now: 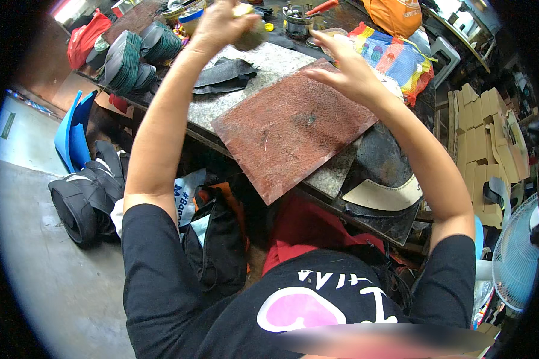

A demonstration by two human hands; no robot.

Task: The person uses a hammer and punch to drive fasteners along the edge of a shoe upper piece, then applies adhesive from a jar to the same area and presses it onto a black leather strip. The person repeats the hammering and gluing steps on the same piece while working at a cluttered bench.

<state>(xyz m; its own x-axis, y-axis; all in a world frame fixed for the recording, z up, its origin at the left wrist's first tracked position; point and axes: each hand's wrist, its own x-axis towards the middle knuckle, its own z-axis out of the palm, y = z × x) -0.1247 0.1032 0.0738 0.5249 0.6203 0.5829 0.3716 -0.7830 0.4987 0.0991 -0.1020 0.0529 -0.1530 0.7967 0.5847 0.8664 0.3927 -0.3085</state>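
At the far side of the worktable, my left hand (220,27) is raised, slightly blurred, its fingers curled near a small yellowish piece. Just under the fingers is a rounded olive-brown thing (251,38); whether I grip it is hard to see. My right hand (348,73) hovers over the far right edge of a worn reddish-brown board (293,128), fingers spread and holding nothing. That board lies tilted across the speckled stone slab (332,173), one corner jutting past the table's near edge. Black fabric-like pieces (224,76) lie beyond the board, near my left forearm.
A curved cream piece (383,192) rests on a dark pad at the near right. Stacked dark green-edged pieces (123,63) stand far left. A metal pot (298,25), plaid bag (395,54) and orange bag (395,15) sit at the back. A fan (517,251) stands right.
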